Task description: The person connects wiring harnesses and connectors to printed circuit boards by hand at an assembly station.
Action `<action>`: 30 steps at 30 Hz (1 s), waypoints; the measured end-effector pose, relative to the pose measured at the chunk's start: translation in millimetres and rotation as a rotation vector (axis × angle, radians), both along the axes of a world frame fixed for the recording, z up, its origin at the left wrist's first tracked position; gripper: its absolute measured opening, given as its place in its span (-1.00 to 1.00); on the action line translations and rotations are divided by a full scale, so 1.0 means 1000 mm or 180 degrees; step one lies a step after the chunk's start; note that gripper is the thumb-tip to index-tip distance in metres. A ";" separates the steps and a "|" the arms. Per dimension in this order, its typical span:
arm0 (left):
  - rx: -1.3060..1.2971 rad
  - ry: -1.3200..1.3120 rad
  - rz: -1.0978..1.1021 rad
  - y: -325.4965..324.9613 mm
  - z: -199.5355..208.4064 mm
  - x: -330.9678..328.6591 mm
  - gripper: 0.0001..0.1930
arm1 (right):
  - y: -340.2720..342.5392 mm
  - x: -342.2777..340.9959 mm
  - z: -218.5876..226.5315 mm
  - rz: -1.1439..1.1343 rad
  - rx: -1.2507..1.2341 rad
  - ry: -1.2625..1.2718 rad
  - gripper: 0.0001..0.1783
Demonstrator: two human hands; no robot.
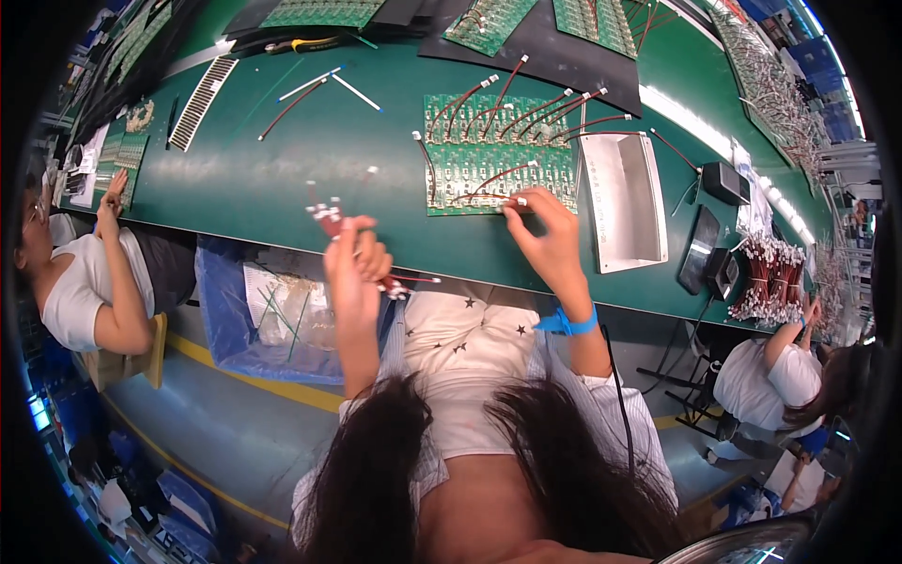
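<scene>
A green circuit board panel (503, 160) lies flat on the table in front of me. Several short dark-red cables with white connectors stand up from its far rows, and a few lie over its nearer part. My left hand (355, 258) is closed around a bundle of red cables (329, 218), white connectors sticking out at both ends. Over the panel's near edge, my right hand (547, 230) pinches the end of a red cable (490, 196) that lies across the board. The fingers partly hide that end. A blue wrist strap (569, 321) circles my right wrist.
Right of the panel stands an open metal tray (628, 202). Farther right are a dark phone-like device (698, 250) and a large heap of cables (769, 280). A loose cable (291, 110) and yellow-handled pliers (303, 44) lie left and far. Below the table edge is a blue-lined bin (228, 324). Co-workers sit on both sides.
</scene>
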State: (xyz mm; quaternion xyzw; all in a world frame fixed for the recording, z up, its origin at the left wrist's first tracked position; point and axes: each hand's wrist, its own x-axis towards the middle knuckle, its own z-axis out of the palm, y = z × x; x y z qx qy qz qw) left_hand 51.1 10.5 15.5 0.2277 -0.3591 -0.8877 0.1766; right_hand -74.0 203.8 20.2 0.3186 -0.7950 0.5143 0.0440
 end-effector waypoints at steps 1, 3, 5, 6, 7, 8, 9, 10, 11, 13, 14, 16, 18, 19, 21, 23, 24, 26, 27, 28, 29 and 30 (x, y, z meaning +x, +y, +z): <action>0.0114 -0.0117 -0.0147 0.011 -0.011 -0.011 -0.70 | 0.003 -0.006 -0.008 -0.0028 0.0149 -0.0016 -0.90; 0.0223 -0.0246 -0.0311 0.027 -0.018 -0.026 -0.67 | 0.006 -0.017 -0.022 -0.0083 0.0248 0.0171 -0.90; 0.0246 -0.0155 -0.0399 0.031 -0.014 -0.024 -0.63 | 0.001 -0.015 -0.023 0.0013 0.0298 0.0329 -0.89; 0.0246 -0.0159 -0.0381 0.034 -0.012 -0.024 -0.63 | 0.000 -0.014 -0.023 -0.0022 0.0309 0.0345 -0.90; 0.0209 -0.0232 -0.0447 0.036 -0.011 -0.025 -0.63 | -0.002 -0.013 -0.021 -0.0057 0.0316 0.0368 -0.90; 0.0174 -0.0306 -0.0518 0.037 -0.009 -0.026 -0.62 | -0.004 -0.012 -0.020 -0.0044 0.0313 0.0371 -0.90; 0.0217 -0.0290 -0.0531 0.037 -0.010 -0.027 -0.62 | -0.004 -0.012 -0.018 -0.0023 0.0443 0.0514 -0.91; 0.0219 -0.0292 -0.0525 0.038 -0.011 -0.027 -0.62 | -0.005 -0.011 -0.016 -0.0006 0.0575 0.0653 -0.91; 0.0205 -0.0314 -0.0517 0.038 -0.011 -0.027 -0.61 | -0.007 -0.010 -0.013 0.0001 0.0575 0.0650 -0.91; 0.0198 -0.0336 -0.0522 0.039 -0.012 -0.028 -0.60 | -0.011 -0.008 -0.008 -0.0034 0.0849 0.0970 -0.90; 0.0169 -0.0347 -0.0561 0.041 -0.012 -0.029 -0.60 | -0.012 -0.006 -0.008 -0.0044 0.0858 0.0969 -0.90; 0.0139 -0.0359 -0.0600 0.043 -0.011 -0.031 -0.59 | -0.017 0.001 -0.008 -0.0310 0.0910 0.1173 -0.88; 0.0106 -0.0451 -0.0573 0.046 -0.007 -0.033 -0.64 | -0.018 0.005 -0.008 -0.0408 0.1024 0.1210 -0.87; 0.0106 -0.0457 -0.0565 0.046 -0.007 -0.033 -0.64 | -0.020 0.007 -0.008 -0.0493 0.1103 0.1172 -0.86; 0.0105 -0.0483 -0.0586 0.045 -0.008 -0.033 -0.64 | -0.022 0.007 -0.008 -0.0574 0.1183 0.1130 -0.86; 0.0131 -0.0447 -0.0552 0.045 -0.007 -0.034 -0.63 | -0.023 0.010 -0.007 -0.0518 0.1229 0.1176 -0.86; 0.0154 -0.0401 -0.0522 0.045 -0.008 -0.034 -0.63 | -0.022 0.010 -0.007 -0.0520 0.1232 0.1171 -0.86; 0.0151 -0.0399 -0.0438 0.044 -0.008 -0.035 -0.63 | -0.021 0.010 -0.011 -0.0350 0.1237 0.0947 -0.86; 0.0148 -0.0392 -0.0361 0.043 -0.008 -0.035 -0.63 | -0.021 0.011 -0.015 -0.0350 0.1232 0.0951 -0.86; 0.0141 -0.0381 -0.0360 0.041 -0.008 -0.035 -0.63 | -0.021 0.011 -0.019 -0.0389 0.1099 0.0905 -0.86; 0.0127 -0.0306 -0.0314 0.038 -0.008 -0.034 -0.63 | -0.021 0.011 -0.019 -0.0429 0.0963 0.0862 -0.87; 0.0109 -0.0227 -0.0269 0.036 -0.007 -0.034 -0.64 | -0.021 0.009 -0.018 -0.0433 0.0950 0.0879 -0.87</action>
